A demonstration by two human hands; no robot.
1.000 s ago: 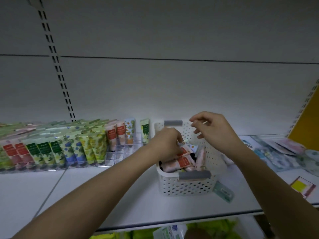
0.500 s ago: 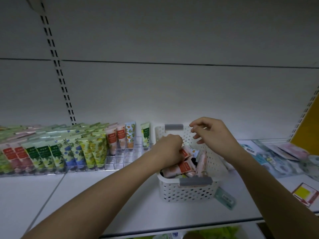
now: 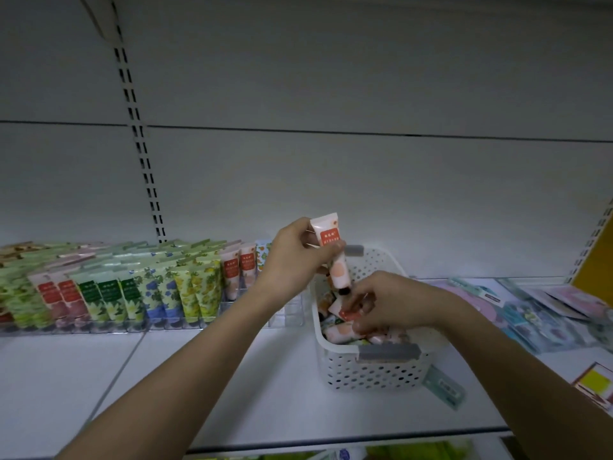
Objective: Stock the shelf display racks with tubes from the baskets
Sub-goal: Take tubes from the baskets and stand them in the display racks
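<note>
A white perforated basket [image 3: 374, 373] with grey handles stands on the white shelf, holding several tubes. My left hand [image 3: 295, 257] grips a pink tube with a red label [image 3: 331, 250], cap down, lifted above the basket's left side. My right hand [image 3: 388, 302] reaches down into the basket, and its fingers pinch another red-labelled tube [image 3: 348, 313] lying there. Left of the basket, a clear display rack [image 3: 285, 313] holds rows of upright tubes [image 3: 149, 290] in green, blue, yellow and pink.
Flat packets [image 3: 530, 310] lie spread on the shelf to the right of the basket. A small green packet [image 3: 444, 390] lies against the basket's front right corner. A yellow-and-red card [image 3: 595, 381] sits at the right edge. The shelf's front edge [image 3: 331, 436] runs below.
My left hand has lifted a pink tube up out of the basket. My right hand has dropped from above the basket's far rim down into the tubes.
</note>
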